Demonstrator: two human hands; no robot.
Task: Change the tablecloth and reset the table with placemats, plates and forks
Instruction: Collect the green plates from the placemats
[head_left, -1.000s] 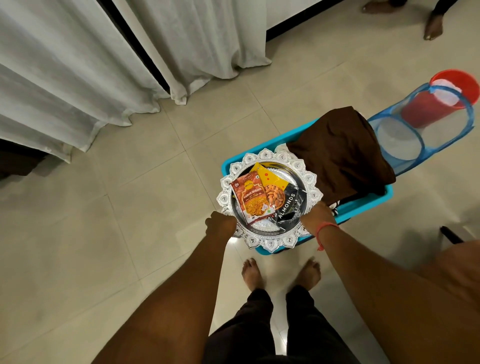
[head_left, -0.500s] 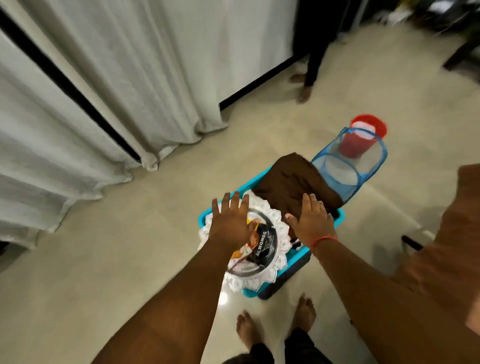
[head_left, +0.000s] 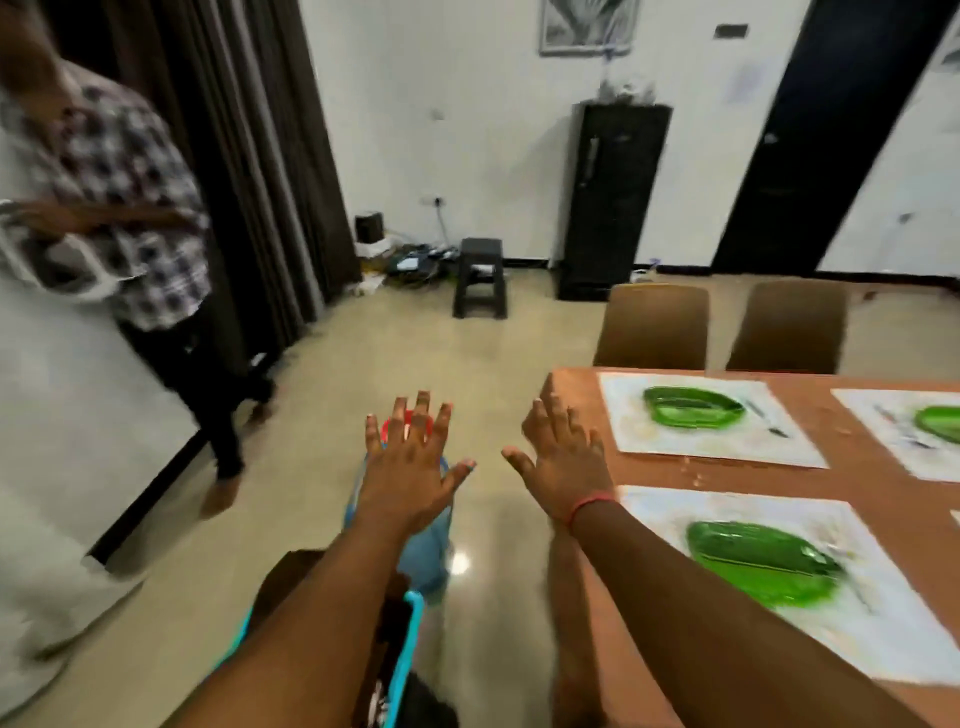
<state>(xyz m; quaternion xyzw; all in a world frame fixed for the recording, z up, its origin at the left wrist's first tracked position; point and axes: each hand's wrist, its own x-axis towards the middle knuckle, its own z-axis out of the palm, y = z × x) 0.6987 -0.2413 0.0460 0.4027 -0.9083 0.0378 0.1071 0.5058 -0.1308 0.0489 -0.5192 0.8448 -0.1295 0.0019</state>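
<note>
My left hand (head_left: 410, 467) and my right hand (head_left: 563, 457) are both raised in front of me with fingers spread, holding nothing. To my right stands the table under an orange-brown tablecloth (head_left: 852, 467). White placemats lie on it, the far one (head_left: 711, 441) and the near one (head_left: 810, 623), each with a green leaf-shaped plate: one at the back (head_left: 693, 408), one close to me (head_left: 763, 569). A fork (head_left: 769, 418) lies to the right of the far plate. A third mat with a plate (head_left: 940, 423) is cut off at the right edge.
Below my left arm sits a turquoise basket (head_left: 408, 654) with dark brown cloth, and beyond it a blue mesh hamper (head_left: 426, 551) with a red bucket. A person in a checked shirt (head_left: 135, 208) stands at left. Two brown chairs (head_left: 654, 327) stand behind the table. A black stool (head_left: 480, 275) stands further back.
My view has swung up from the floor to the room and table. Both hands let go of the silver snack tray on the basket and now hover spread in the air.
</note>
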